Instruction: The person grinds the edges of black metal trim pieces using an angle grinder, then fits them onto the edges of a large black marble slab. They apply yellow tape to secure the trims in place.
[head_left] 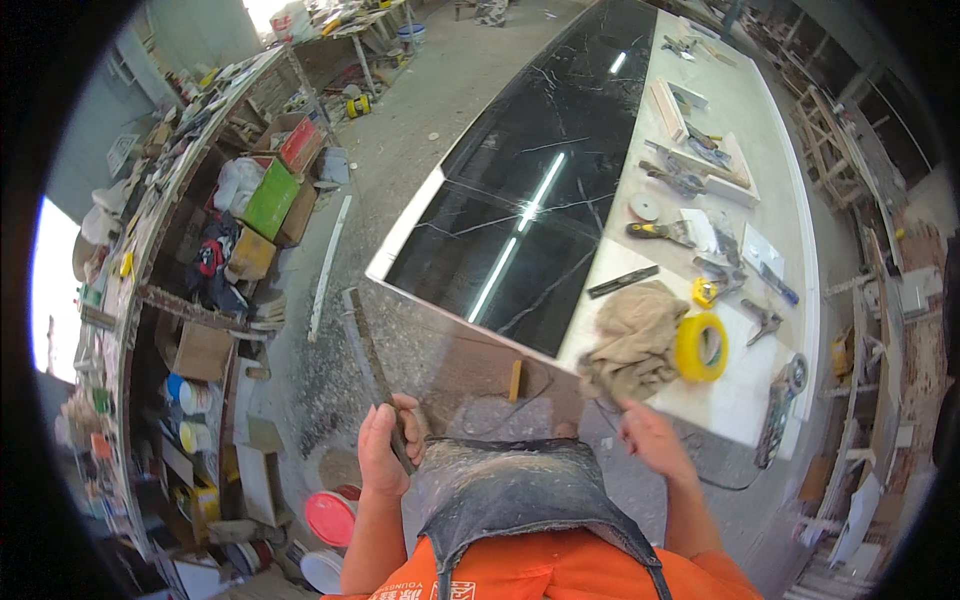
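Observation:
My left hand [388, 442] is wrapped round a long, narrow, grey-brown strip [365, 345], whose far end points away over the floor. I cannot make out what the strip is made of. On the right, my right hand [652, 438] is just below a crumpled beige cloth [637, 335] on the table's near edge. Its fingers are curled but smeared by motion, so whether they hold anything is unclear. A yellow tape roll [701, 347] stands against the cloth. Behind them lies a dark slotted bar [623, 281].
A glossy black veined slab [520, 190] covers the table's left part. Along its pale right part [740, 390] lie a tape measure [705, 291], a scraper [660, 232], and an angle grinder [780, 410] at the edge. Cluttered shelves [150, 295] flank the left; a red-lidded bucket [332, 517] stands near my left forearm.

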